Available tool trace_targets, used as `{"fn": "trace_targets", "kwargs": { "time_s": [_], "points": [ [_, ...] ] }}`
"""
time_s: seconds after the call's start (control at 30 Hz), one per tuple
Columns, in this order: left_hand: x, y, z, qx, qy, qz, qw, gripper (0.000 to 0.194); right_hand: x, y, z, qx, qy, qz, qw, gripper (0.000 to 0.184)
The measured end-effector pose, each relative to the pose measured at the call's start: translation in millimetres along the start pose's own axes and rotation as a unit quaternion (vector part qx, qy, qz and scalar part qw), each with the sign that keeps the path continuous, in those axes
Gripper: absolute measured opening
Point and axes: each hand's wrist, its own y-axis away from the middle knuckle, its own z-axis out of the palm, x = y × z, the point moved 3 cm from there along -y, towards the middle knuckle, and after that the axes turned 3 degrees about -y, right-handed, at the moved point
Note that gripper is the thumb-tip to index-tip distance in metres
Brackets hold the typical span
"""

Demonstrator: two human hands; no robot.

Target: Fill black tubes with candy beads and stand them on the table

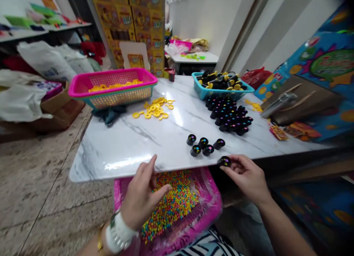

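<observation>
Between thumb and fingers, my right hand [247,175] pinches a small black cup [224,161] with colored balls in it, at the front edge of the table. My left hand [145,193] is held over a pink basket [214,200] of small colorful balls [177,197]; its fingers are apart and I see nothing in them. Several similar black cups [203,142] with colored balls inside stand on the tabletop just beyond my right hand. Farther back, a dense group of black cups [228,114] stands in rows.
Yellow ring-ended plastic pieces [156,108] lie on the marble-patterned table [110,149]. Behind them stands a pink basket [113,75] stacked on a teal one. A blue basket [224,92] holds black and yellow parts. A brown paper bag [301,101] stands at right.
</observation>
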Motion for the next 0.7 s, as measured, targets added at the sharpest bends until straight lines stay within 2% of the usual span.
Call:
{"fn": "trace_targets", "kwargs": {
  "time_s": [0.1,0.17,0.27,0.33,0.4,0.53,0.7],
  "points": [
    [7.3,-60.3,30.8,-0.107,0.021,-0.019,0.994,0.102,4.0,-22.7,8.3,-0.005,-0.018,0.044,0.999,0.033],
    [15.8,-91.4,50.4,-0.154,0.003,-0.04,0.987,0.116,2.8,-32.1,14.8,-0.013,-0.032,0.076,0.997,0.051],
    [32.3,-123.3,73.9,-0.187,-0.012,-0.055,0.981,0.125,0.4,-39.2,20.9,-0.031,-0.04,0.112,0.992,0.092],
    [42.7,-138.7,87.4,-0.191,-0.015,-0.049,0.98,0.127,0.4,-43.2,23.0,-0.046,-0.027,0.123,0.991,0.103],
    [51.1,-153.1,100.3,-0.191,-0.019,-0.037,0.981,0.124,1.4,-49.6,23.9,-0.051,-0.01,0.124,0.991,0.102],
    [62.0,-181.3,121.8,-0.191,-0.023,-0.008,0.981,0.117,3.4,-68.5,22.2,-0.036,0.031,0.102,0.994,0.088],
    [60.1,-193.2,129.1,-0.197,-0.013,0.006,0.98,0.122,11.7,-78.0,11.6,-0.053,0.054,0.087,0.993,0.088]
  ]
}}
